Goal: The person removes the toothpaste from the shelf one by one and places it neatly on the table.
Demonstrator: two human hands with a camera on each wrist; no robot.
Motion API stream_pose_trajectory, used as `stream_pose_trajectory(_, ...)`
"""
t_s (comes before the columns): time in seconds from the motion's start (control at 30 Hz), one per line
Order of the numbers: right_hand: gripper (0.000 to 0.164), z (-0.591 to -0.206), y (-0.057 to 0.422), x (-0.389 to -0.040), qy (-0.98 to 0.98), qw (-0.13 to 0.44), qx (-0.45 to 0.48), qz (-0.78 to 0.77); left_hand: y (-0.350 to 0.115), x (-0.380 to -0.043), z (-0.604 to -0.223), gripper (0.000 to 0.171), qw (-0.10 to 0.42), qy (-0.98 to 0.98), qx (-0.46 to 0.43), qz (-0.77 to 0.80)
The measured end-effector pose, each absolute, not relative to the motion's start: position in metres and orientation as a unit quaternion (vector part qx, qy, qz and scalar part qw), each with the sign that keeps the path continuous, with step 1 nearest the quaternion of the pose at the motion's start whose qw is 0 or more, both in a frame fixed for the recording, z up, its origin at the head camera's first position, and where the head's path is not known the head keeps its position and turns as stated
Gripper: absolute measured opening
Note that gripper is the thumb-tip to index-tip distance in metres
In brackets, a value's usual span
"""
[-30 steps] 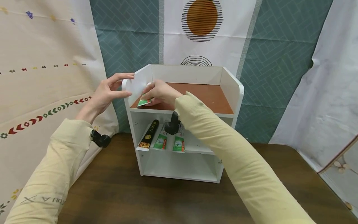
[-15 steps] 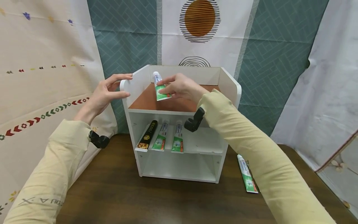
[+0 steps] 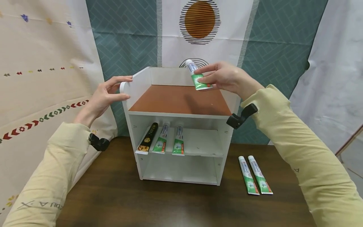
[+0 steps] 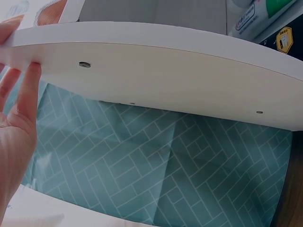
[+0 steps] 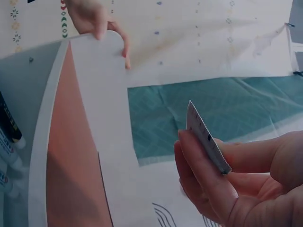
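My right hand [image 3: 227, 78] pinches a green and white toothpaste tube [image 3: 202, 80], raised above the top board of a small white shelf unit [image 3: 175, 114]. The tube's crimped end [image 5: 208, 137] shows between thumb and fingers in the right wrist view. My left hand [image 3: 99, 97] grips the front edge of the unit's left side panel [image 4: 156, 71], with fingers on its outer face. On the middle shelf lie a black tube [image 3: 148, 138] and two green and white toothpaste tubes, one [image 3: 162, 138] beside the black tube and another [image 3: 178, 141] further right.
Two more green and white tubes, one [image 3: 248, 175] left of the other [image 3: 260, 175], lie side by side on the dark wooden table [image 3: 170, 205], right of the unit. The top board [image 3: 175, 99] is brown, with raised white walls. Patterned cloths [image 3: 124, 41] hang behind.
My right hand has lifted the toothpaste tube off the top board's left side and carried it up and right. The left hand keeps its grip on the panel.
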State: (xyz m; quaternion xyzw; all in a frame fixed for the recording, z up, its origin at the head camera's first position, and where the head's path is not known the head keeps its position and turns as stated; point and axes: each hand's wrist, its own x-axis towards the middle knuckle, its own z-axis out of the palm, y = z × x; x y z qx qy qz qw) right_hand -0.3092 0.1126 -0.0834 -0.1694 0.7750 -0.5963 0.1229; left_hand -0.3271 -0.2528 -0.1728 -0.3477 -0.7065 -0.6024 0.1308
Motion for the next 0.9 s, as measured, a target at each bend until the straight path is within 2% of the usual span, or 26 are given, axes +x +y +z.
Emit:
stream_pose_trajectory(0.23,0.045,-0.078,0.152,-0.305,0.749,0.116,-0.144,-0.636,-0.253,-0.328,-0.174,0.047,0.121,-0.703,-0.349,-0.608)
stream_pose_trajectory(0.5,0.025,-0.076,0.188,-0.3,0.693,0.125,-0.132,-0.698,-0.254,-0.328,-0.173,0.047,0.128,-0.704,-0.351,-0.604)
stream_pose_trajectory(0.9,0.025,-0.09,0.243,-0.293,0.687,0.104,-0.133,-0.706,-0.254,-0.329,-0.173,0.049,0.13,-0.706,-0.352,-0.601)
